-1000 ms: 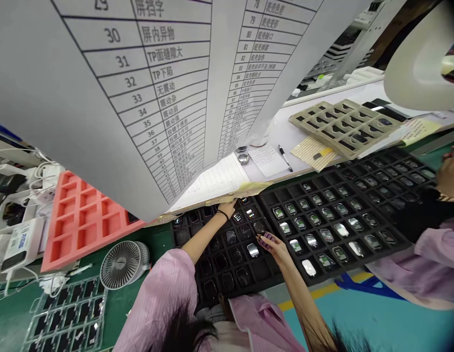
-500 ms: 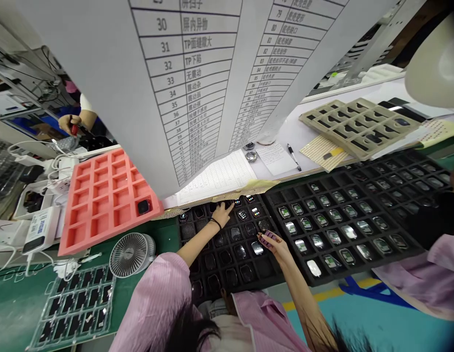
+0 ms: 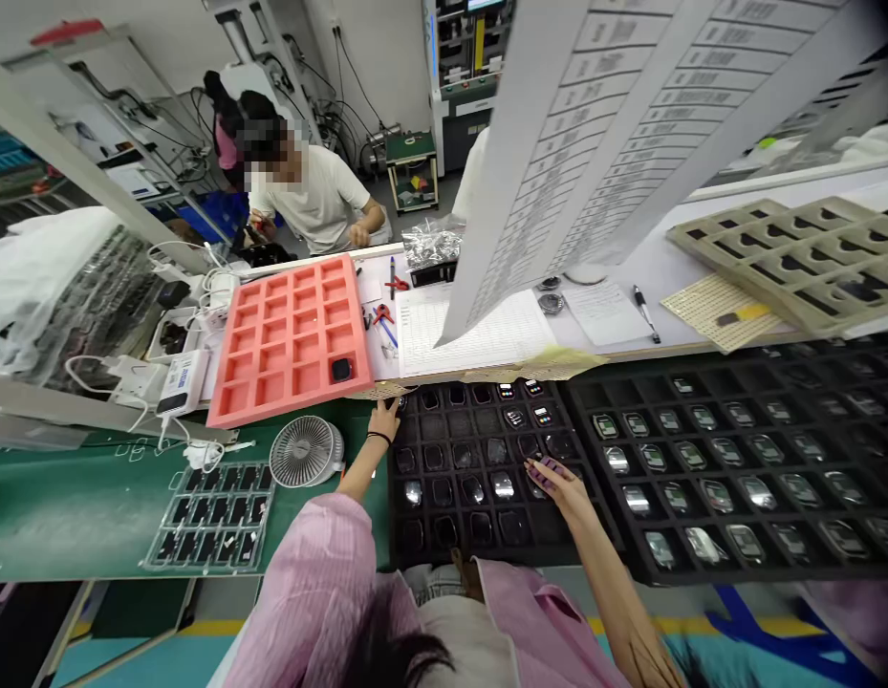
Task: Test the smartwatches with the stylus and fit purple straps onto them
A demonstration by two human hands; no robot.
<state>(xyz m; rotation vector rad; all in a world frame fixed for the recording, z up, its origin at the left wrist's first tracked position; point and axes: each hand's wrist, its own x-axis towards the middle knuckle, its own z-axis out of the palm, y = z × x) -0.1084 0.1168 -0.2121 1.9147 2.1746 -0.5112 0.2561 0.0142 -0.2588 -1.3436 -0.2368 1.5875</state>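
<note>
My left hand (image 3: pixel 384 422), with a dark band at the wrist, reaches to the far left corner of a black foam tray (image 3: pixel 519 559). Its outstretched fingers touch or nearly touch a smartwatch body (image 3: pixel 401 403) there. Purple coverings sit on the fingers of my right hand (image 3: pixel 558 478), which rests over the tray's right side with fingers loosely bent. Under it lies a dark watch body, partly hidden; I see nothing held. Several strapless watch bodies fill the tray's cells. Lit coloured screens show on a watch (image 3: pixel 507 391) in the far row and another watch (image 3: pixel 542 416) nearer.
A second black tray (image 3: pixel 634 564) of watch bodies adjoins on the right. Left stand a pink foam tray (image 3: pixel 290 358) with one watch, a small fan (image 3: pixel 306 451) and a clear tray (image 3: pixel 206 516). A printed sheet (image 3: pixel 601 143) hangs ahead. A person (image 3: pixel 321 196) sits opposite.
My left hand has gone from the tray's far middle leftward to its far left corner. My right hand stays over the right side. The view has swung left, revealing the person opposite.
</note>
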